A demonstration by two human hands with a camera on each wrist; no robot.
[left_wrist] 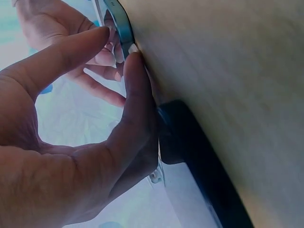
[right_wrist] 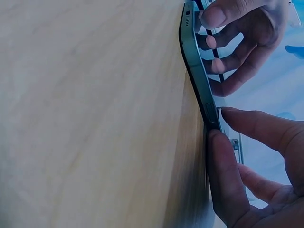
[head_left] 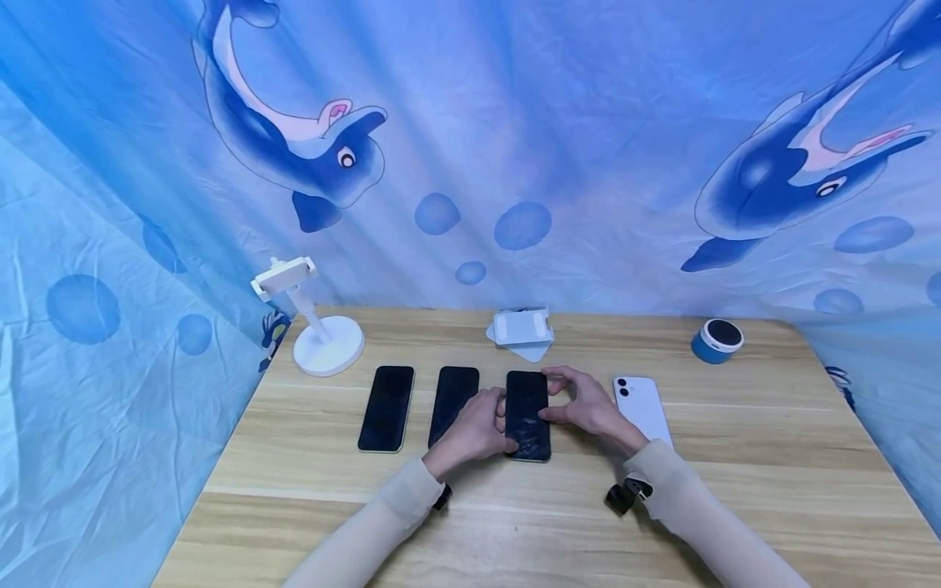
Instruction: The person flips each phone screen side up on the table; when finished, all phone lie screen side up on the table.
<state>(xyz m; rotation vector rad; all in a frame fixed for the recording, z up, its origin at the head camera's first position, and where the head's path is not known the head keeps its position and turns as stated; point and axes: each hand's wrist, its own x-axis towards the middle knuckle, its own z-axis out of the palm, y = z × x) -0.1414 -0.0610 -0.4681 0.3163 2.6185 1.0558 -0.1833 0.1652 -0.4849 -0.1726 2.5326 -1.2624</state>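
Both hands grip one black smartphone (head_left: pixel 528 412), its dark glass facing up and marked with smudges near the lower end. Along its left edge is my left hand (head_left: pixel 478 425), with the thumb over the lower left corner. My right hand (head_left: pixel 584 402) pinches the upper right edge between thumb and fingers. The right wrist view shows the phone's teal side frame (right_wrist: pixel 202 80) between the two hands. A second black smartphone (head_left: pixel 454 396) lies under and beside my left hand, partly covered by it. Farther left lies a third black smartphone (head_left: pixel 386 408).
A white smartphone (head_left: pixel 641 407) lies back up, partly behind my right forearm. White phone stands are at the back left (head_left: pixel 327 347) and back middle (head_left: pixel 522 327). A small blue and white cylinder (head_left: pixel 716 341) stands at the back right. A dolphin-printed curtain (head_left: pixel 470 147) surrounds the wooden table (head_left: pixel 772 490).
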